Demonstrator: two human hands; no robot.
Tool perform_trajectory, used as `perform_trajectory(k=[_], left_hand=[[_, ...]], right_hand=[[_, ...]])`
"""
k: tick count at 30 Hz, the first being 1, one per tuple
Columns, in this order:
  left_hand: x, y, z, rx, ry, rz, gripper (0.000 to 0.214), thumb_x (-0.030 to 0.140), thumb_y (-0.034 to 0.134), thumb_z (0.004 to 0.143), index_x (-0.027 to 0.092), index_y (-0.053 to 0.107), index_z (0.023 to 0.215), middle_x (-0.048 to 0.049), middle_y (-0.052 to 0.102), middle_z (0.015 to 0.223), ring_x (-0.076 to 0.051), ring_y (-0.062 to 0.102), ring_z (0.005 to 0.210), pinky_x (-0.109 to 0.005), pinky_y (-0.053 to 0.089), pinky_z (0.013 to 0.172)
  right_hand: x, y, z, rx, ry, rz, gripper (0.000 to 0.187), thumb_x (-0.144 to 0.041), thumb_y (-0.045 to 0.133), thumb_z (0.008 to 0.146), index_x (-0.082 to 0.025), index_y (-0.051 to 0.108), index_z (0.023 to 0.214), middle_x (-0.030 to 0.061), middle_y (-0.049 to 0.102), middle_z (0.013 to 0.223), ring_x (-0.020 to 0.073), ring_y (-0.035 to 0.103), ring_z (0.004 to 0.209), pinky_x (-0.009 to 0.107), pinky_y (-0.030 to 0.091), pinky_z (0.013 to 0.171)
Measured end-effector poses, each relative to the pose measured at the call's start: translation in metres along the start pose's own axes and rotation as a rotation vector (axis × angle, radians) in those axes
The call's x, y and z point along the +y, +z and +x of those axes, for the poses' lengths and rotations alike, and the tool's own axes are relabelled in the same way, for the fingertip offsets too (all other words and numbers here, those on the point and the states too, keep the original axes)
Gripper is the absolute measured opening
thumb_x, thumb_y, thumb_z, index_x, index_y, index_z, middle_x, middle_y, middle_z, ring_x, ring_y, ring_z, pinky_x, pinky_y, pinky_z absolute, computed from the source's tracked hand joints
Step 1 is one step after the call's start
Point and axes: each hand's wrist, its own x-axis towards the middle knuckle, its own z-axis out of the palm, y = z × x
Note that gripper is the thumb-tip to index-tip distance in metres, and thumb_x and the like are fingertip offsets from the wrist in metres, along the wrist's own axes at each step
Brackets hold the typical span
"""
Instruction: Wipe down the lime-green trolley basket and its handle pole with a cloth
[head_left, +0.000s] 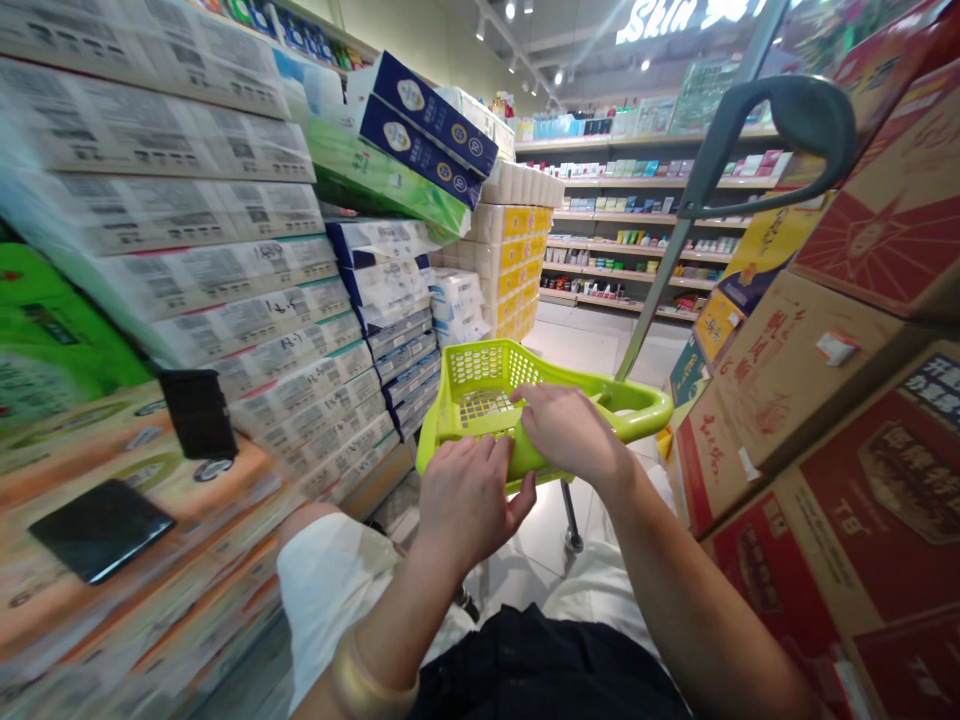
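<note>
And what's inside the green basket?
Inside the green basket, you can see only its holey floor and walls. The right hand covers some of the inside, so I can't tell what's there.

Left forearm in from near left, angled far and right. Left hand back up, fingers bent over, thumb out to the right on the near side. Right forearm in from near right, slanting far-left. Right hand slightly farther off, back up, fingers curled leftward. Hands close together; both wrists bare.
</note>
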Motion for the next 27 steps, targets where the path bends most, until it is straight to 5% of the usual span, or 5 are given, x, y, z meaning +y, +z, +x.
perform_trajectory(k=[9, 17, 24, 27], left_hand=[[-0.002, 0.0, -0.001, 0.015, 0.003, -0.005, 0.027, 0.044, 0.051, 0.086, 0.02, 0.062, 0.095, -0.0054, 0.067, 0.08, -0.023, 0.06, 0.079, -0.037, 0.039, 0.07], [-0.003, 0.0, -0.001, 0.021, 0.006, -0.001, 0.028, 0.046, 0.05, 0.086, 0.021, 0.061, 0.09, -0.0047, 0.067, 0.079, -0.024, 0.06, 0.077, -0.038, 0.038, 0.068], [-0.003, -0.001, -0.004, 0.028, 0.009, 0.007, 0.03, 0.045, 0.049, 0.087, 0.02, 0.062, 0.096, -0.0054, 0.068, 0.081, -0.024, 0.06, 0.077, -0.037, 0.038, 0.07], [-0.002, 0.0, -0.003, 0.041, 0.008, 0.0, 0.03, 0.045, 0.05, 0.086, 0.019, 0.062, 0.097, -0.0053, 0.068, 0.081, -0.024, 0.06, 0.077, -0.038, 0.039, 0.07]], right_hand=[[0.026, -0.002, -0.012, 0.137, 0.102, 0.058, 0.03, -0.014, 0.042, 0.09, -0.02, 0.067, 0.105, 0.0077, 0.073, 0.1, 0.0217, 0.066, 0.098, 0.033, 0.046, 0.09], [-0.008, 0.01, -0.035, 0.265, 0.018, 0.113, 0.029, -0.015, 0.043, 0.092, -0.021, 0.065, 0.11, 0.0086, 0.069, 0.104, 0.0241, 0.06, 0.101, 0.039, 0.041, 0.094], [0.02, 0.006, -0.054, 0.382, 0.131, 0.203, 0.027, -0.019, 0.043, 0.092, -0.02, 0.063, 0.11, 0.0089, 0.067, 0.105, 0.0248, 0.059, 0.1, 0.039, 0.043, 0.092], [0.01, 0.01, -0.057, 0.417, 0.139, 0.204, 0.028, -0.017, 0.043, 0.091, -0.019, 0.064, 0.109, 0.0096, 0.066, 0.105, 0.025, 0.058, 0.101, 0.041, 0.042, 0.093]])
